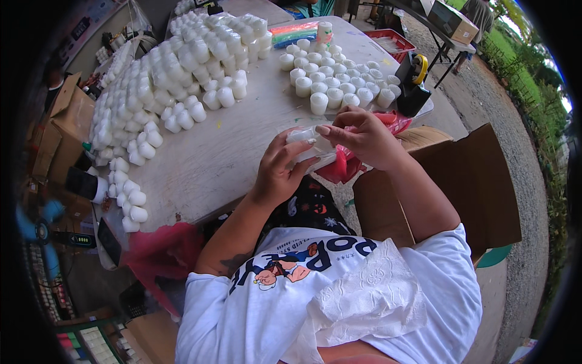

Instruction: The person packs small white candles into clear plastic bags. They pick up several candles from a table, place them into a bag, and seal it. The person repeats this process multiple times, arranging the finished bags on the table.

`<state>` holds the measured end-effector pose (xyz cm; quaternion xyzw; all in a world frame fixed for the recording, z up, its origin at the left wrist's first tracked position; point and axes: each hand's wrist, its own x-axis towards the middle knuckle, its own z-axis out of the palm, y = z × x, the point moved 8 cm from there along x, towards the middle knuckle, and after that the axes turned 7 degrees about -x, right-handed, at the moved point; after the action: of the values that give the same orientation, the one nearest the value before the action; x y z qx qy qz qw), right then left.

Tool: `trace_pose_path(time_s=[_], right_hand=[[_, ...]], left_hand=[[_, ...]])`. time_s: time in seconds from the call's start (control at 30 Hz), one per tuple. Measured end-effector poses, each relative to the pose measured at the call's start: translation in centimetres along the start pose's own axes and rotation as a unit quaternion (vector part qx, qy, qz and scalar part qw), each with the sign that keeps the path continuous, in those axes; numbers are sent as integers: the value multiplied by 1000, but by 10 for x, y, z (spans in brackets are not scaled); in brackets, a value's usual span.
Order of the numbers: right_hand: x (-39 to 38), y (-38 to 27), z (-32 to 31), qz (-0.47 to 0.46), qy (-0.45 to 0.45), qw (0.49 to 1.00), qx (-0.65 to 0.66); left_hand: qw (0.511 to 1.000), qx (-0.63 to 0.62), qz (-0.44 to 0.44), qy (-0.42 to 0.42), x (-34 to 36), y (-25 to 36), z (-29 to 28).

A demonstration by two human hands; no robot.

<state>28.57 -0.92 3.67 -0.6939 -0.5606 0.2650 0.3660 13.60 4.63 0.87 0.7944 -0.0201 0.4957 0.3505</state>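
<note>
Over the table's near edge, my left hand (pixel 280 162) is closed around a clear plastic bag (pixel 305 137) with white cups in it. My right hand (pixel 362 134) pinches the same bag near its end, thumb against the fingers. How many cups are inside cannot be made out. A crumpled red plastic bag (pixel 344 168) lies just beneath my right hand. Beyond my hands stands a group of loose small white cups (pixel 334 80), filled to the top like votive candles. Clear-wrapped packs of similar white cups (pixel 200 57) are piled high at the left.
A black tape dispenser (pixel 414 97) with yellow tape stands at the table's right corner. Behind the loose cups lie colourful plastic-wrapped bundles (pixel 295 34). An open cardboard box (pixel 479 182) is by my right arm. A red basket (pixel 394 41) sits past the table; a blue fan (pixel 42 232) is far left.
</note>
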Motion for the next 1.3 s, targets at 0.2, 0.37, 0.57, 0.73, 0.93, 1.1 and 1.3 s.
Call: trace_pose_path(time_s=[0.2,0.37,0.57,0.73,0.93,1.1,1.3], right_hand=[[-6,52,19,105,-51,987,111],[-3,80,29,-4,-10,982,188],[-32,63,-118,-90,499,762,-404],[-12,212,-199,182,484,838,-175],[-10,237,-213,344,363,854,140],[-2,224,-209,302,348,863,208],[-23,190,-188,144,392,897,141]], left_hand=[[1000,-4,-4,-1,-2,0,0],[1000,-4,2,-15,1,-3,-2],[1000,-8,-6,2,-5,-6,-5],[1000,-21,-17,0,-5,-7,1],[1000,-18,-11,-5,-5,-7,1],[1000,-21,-8,-5,-3,-5,0],[1000,-20,-2,0,-6,-6,0]])
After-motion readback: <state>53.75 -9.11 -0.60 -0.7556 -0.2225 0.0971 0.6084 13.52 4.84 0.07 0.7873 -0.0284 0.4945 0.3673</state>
